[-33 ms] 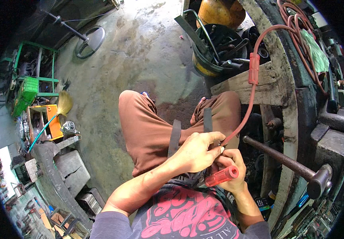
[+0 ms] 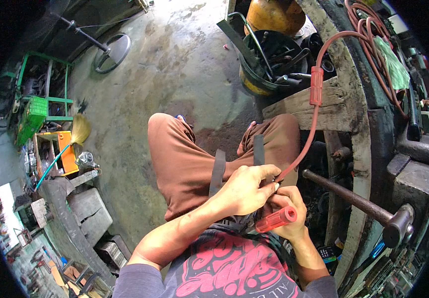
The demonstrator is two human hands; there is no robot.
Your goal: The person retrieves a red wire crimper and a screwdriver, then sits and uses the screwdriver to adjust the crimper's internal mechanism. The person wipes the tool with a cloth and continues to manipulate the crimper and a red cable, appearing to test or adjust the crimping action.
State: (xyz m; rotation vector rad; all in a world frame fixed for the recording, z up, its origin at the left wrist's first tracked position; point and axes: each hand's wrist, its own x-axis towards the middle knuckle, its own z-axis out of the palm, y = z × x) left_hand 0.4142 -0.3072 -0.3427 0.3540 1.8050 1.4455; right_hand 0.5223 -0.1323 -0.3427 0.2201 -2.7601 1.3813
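My left hand (image 2: 247, 188) is closed, thumb and fingers pinching the lower end of a red cable (image 2: 309, 141) above my lap. Under it, my right hand (image 2: 295, 208) is curled with its fingertips close to the same cable end. A ribbed red plastic sleeve (image 2: 276, 219), hollow at its end, rests against the right palm and fingers. Where the cable end meets the fingers, my hands hide it. Another red sleeve (image 2: 316, 85) is threaded on the cable higher up, apart from both hands.
The cable rises to a coil (image 2: 368, 22) on the bench at right. A vise handle (image 2: 346, 196) juts toward my right arm. Beyond my knees stands a bucket (image 2: 254, 82) of metal pieces, near a yellow tank (image 2: 274, 17). A broom (image 2: 80, 130) and green crate (image 2: 33, 116) are at left.
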